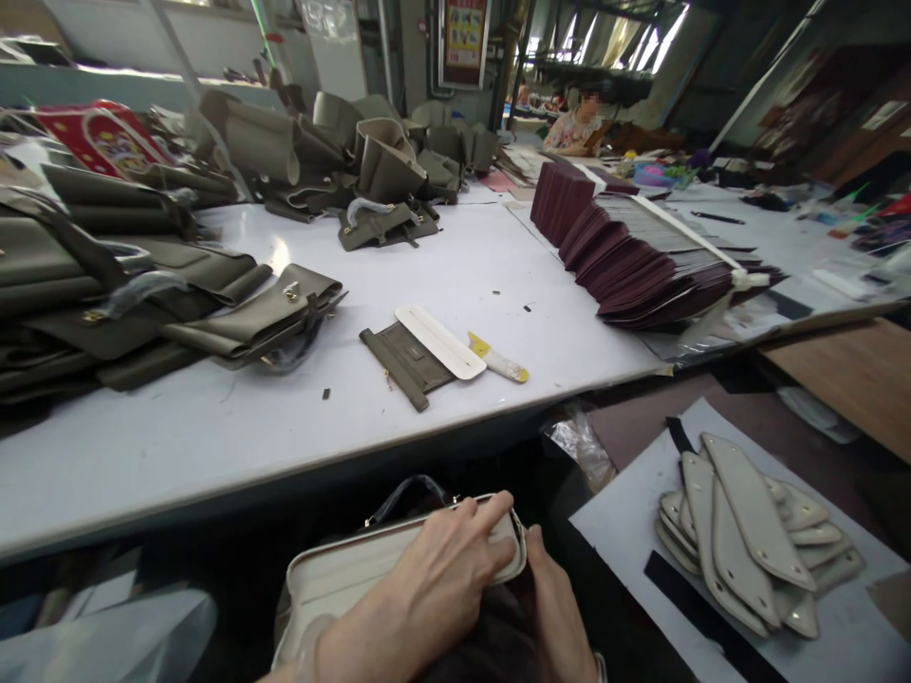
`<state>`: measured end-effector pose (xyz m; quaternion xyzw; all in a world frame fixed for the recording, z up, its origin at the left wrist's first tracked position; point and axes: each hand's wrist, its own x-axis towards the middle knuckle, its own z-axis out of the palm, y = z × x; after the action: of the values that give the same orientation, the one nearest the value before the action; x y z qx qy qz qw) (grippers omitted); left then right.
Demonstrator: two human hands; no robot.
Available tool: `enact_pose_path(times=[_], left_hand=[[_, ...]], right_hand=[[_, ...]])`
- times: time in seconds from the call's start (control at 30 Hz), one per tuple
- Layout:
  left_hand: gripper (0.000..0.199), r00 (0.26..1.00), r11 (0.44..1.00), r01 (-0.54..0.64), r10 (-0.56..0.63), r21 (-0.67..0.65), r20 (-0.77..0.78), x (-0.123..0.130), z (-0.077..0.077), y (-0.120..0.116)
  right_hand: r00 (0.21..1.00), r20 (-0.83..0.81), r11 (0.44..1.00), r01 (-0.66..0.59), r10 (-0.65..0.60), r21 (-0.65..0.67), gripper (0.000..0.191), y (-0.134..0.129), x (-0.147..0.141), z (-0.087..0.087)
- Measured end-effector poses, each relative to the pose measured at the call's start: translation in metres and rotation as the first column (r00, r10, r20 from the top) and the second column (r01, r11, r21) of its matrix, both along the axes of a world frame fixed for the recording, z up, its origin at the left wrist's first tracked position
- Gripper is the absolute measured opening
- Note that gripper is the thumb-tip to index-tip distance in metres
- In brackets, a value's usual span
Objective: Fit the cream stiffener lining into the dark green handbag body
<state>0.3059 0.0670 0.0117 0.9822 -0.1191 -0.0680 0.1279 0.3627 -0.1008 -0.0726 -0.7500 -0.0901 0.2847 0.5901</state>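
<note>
A cream bag piece (356, 574) with a raised rim lies below the table's front edge, a dark handle (409, 482) at its far side. Across its right part lies my left hand (445, 560), fingers bent and pressed on the surface near the rim. My right hand (559, 602) grips the right end of the rim, its thumb up against the edge; its other fingers are hidden. On the white table (213, 422), beyond my hands, are an olive pocket piece (409, 360), a white strip (441, 341) and a yellow-and-white tool (499, 359).
Olive leather bags (249, 318) cover the table's left side, with more (377, 161) behind. Bundled maroon pieces (626, 251) stand at the right. Cream flaps (754, 517) are piled on a white sheet (619, 512) at lower right. A person (576, 128) sits far back.
</note>
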Motion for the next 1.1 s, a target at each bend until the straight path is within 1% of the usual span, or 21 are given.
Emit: enact_pose_path(times=[0.07, 0.13, 0.2, 0.3, 0.4, 0.47, 0.53, 0.6, 0.67, 0.73, 0.8, 0.9, 1.0, 1.1], left_hand=[[0.03, 1.0, 1.0, 0.004, -0.004, 0.017, -0.001, 0.002, -0.003, 0.002], [0.033, 1.0, 1.0, -0.004, 0.004, 0.022, -0.01, 0.007, -0.004, 0.004], [0.031, 1.0, 1.0, 0.013, -0.012, 0.009, -0.018, 0.011, -0.003, 0.007], [0.028, 0.998, 0.999, 0.045, -0.045, 0.0, -0.049, 0.013, 0.005, 0.012], [0.035, 0.999, 0.997, 0.042, -0.04, 0.061, -0.03, 0.006, 0.008, 0.013], [0.038, 0.999, 0.996, 0.021, -0.024, 0.081, 0.027, 0.001, 0.002, 0.01], [0.036, 0.997, 0.998, 0.004, -0.01, 0.069, 0.077, -0.002, -0.009, 0.007], [0.031, 0.996, 0.999, 0.011, -0.014, 0.038, 0.091, -0.001, -0.019, 0.006], [0.026, 0.996, 1.0, 0.017, -0.016, -0.005, 0.09, 0.002, -0.021, 0.009], [0.019, 0.996, 0.998, 0.012, -0.006, -0.062, 0.091, 0.006, -0.017, 0.014], [0.011, 0.996, 0.995, 0.014, -0.006, -0.099, 0.085, 0.011, -0.01, 0.02], [0.002, 0.996, 0.992, 0.061, -0.053, -0.11, 0.071, 0.019, -0.001, 0.027], [0.005, 0.991, 0.988, 0.107, -0.097, -0.115, 0.089, 0.024, -0.001, 0.031], [0.006, 0.982, 0.984, 0.148, -0.134, -0.099, 0.133, 0.025, -0.004, 0.035]], right_hand=[[0.999, -0.018, 0.999, -0.035, 0.034, -0.035, 0.057, -0.003, 0.002, 0.011], [0.998, -0.013, 0.996, -0.057, 0.056, -0.069, 0.058, -0.002, 0.005, 0.018], [0.998, 0.018, 0.994, -0.064, 0.066, -0.093, 0.057, 0.0, 0.007, 0.02], [0.993, 0.077, 0.989, -0.079, 0.089, -0.124, 0.054, 0.0, 0.009, 0.017], [0.986, 0.116, 0.98, -0.098, 0.119, -0.171, 0.055, 0.0, 0.01, 0.016], [0.981, 0.145, 0.975, -0.103, 0.133, -0.196, 0.055, 0.0, 0.01, 0.016], [0.975, 0.174, 0.971, -0.099, 0.138, -0.216, 0.055, 0.001, 0.01, 0.017], [0.972, 0.188, 0.969, -0.093, 0.138, -0.23, 0.055, 0.002, 0.009, 0.017], [0.971, 0.194, 0.966, -0.091, 0.141, -0.244, 0.057, 0.002, 0.008, 0.017], [0.971, 0.196, 0.963, -0.087, 0.14, -0.255, 0.059, 0.002, 0.006, 0.017], [0.97, 0.199, 0.961, -0.08, 0.136, -0.266, 0.062, 0.001, 0.004, 0.018], [0.969, 0.214, 0.953, -0.058, 0.126, -0.298, 0.064, 0.0, 0.001, 0.019], [0.961, 0.245, 0.94, -0.036, 0.125, -0.339, 0.063, 0.001, -0.002, 0.021], [0.941, 0.29, 0.936, -0.064, 0.172, -0.346, 0.057, 0.003, -0.003, 0.027]])
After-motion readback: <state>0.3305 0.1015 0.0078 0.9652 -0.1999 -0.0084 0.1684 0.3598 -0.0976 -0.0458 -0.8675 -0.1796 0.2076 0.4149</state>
